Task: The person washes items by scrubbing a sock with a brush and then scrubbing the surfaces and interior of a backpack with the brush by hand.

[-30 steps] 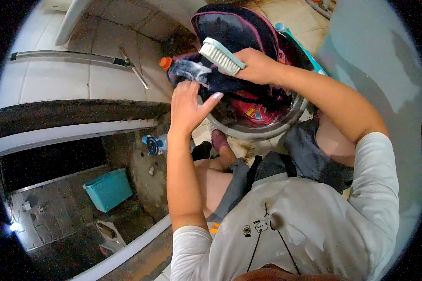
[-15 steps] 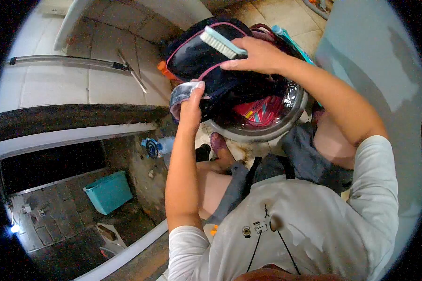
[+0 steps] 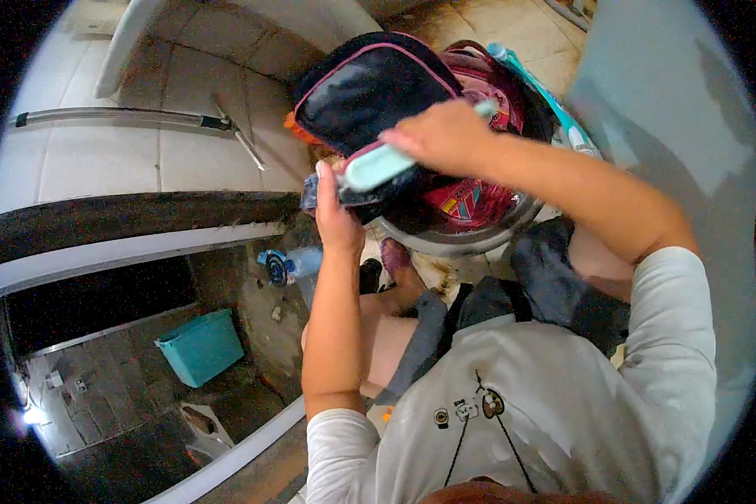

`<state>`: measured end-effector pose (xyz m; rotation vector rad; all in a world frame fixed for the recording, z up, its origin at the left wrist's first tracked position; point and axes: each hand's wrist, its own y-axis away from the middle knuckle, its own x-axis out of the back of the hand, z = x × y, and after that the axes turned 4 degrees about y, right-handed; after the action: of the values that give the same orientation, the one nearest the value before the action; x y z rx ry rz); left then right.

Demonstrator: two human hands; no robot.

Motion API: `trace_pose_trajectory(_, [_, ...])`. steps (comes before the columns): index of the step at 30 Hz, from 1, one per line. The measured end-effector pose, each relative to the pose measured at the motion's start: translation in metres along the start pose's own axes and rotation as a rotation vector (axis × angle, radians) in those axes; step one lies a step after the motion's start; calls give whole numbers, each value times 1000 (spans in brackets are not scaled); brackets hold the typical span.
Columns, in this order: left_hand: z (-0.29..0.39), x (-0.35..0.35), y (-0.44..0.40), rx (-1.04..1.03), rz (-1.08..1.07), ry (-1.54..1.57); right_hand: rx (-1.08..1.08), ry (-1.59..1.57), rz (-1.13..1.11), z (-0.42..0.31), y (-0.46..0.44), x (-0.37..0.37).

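Note:
A black bag with pink piping [image 3: 357, 97] lies over a grey basin [image 3: 470, 244]. My left hand [image 3: 338, 220] is closed on a dark edge or strap of the bag at its near left side. In my right hand [image 3: 449, 139] is a scrub brush [image 3: 380, 166] with a pale teal handle. Its back faces up and its bristles face down, hidden, against the part by my left hand. Red and pink material with a bright print [image 3: 470, 203] shows in the basin under the bag.
A teal and white long-handled item [image 3: 550, 97] leans beyond the basin. Something orange [image 3: 298, 128] sits left of the bag. A clear blue bottle [image 3: 304, 260] stands near my foot. A pole [image 3: 126, 116] crosses the tiles at left, with a teal tub [image 3: 200, 349] lower down.
My right hand has brought the brush down and left, from above the bag onto the part at my left hand. The brush has turned bristles down. More pink material shows at right.

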<state>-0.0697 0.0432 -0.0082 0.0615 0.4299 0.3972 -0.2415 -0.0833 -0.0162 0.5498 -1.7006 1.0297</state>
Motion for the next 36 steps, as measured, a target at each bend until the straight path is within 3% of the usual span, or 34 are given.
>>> trace_pose_trajectory(2, [1,1,2,24,45,-13,-63,-209,-64,-27,1,-2])
trace_pose_trajectory(4, [-1,13,1,47,-26,44,63,-5,7,-4,-2,-15])
trace_pose_trajectory(5, [-8,19,-1,4,21,22,-2,42,-75,13,-3,-20])
trace_pose_trajectory(8, [-15,28,-5,-38,76,-9,-11,-53,-105,3,1,-5])
trace_pose_trajectory(9, [-15,32,-6,-91,66,-168,120,-16,-22,-14,3,-15])
trace_pose_trajectory(10, [-14,34,-3,-146,53,-328,75,-116,-151,-24,5,-15])
trace_pose_trajectory(12, [-14,32,13,-147,78,-365,187,-64,-11,-11,17,-28])
trace_pose_trajectory(13, [-17,30,14,-278,62,-450,139,33,-209,1,14,-9])
trace_pose_trajectory(14, [-21,27,15,-407,48,-533,131,137,-200,18,15,-32])
trace_pose_trajectory(15, [-6,4,20,-150,187,-177,137,70,-107,5,19,-29])
trace_pose_trajectory(16, [-3,1,18,-74,200,-114,139,4,-14,-10,22,-25])
trace_pose_trajectory(18, [2,-3,18,-173,84,-337,138,-43,-154,-26,18,-16])
trace_pose_trajectory(20, [-1,-1,15,-82,121,-284,179,-17,-55,-13,17,-24])
trace_pose_trajectory(21, [-1,-3,13,-95,110,-282,75,2,-130,18,19,-30])
trace_pose_trajectory(24, [-2,-3,13,-44,152,-30,6,145,-189,18,25,-23])
trace_pose_trajectory(25, [1,-2,9,6,-64,-45,-15,73,-235,11,25,-21])
trace_pose_trajectory(27, [1,-7,16,-13,-28,-117,-3,-39,-311,-24,24,-9])
trace_pose_trajectory(28, [4,-11,18,-38,2,-188,146,-30,-147,-15,26,-14])
trace_pose_trajectory(31, [5,-22,17,-28,-67,-183,55,140,-248,25,19,-15])
trace_pose_trajectory(33, [9,-16,11,-31,-183,-204,80,59,-157,2,26,-15])
trace_pose_trajectory(34, [4,-13,8,-75,-142,-188,108,-25,-70,-10,25,-11])
trace_pose_trajectory(36, [5,-10,9,-140,-233,-290,186,-37,-94,-26,25,-3])
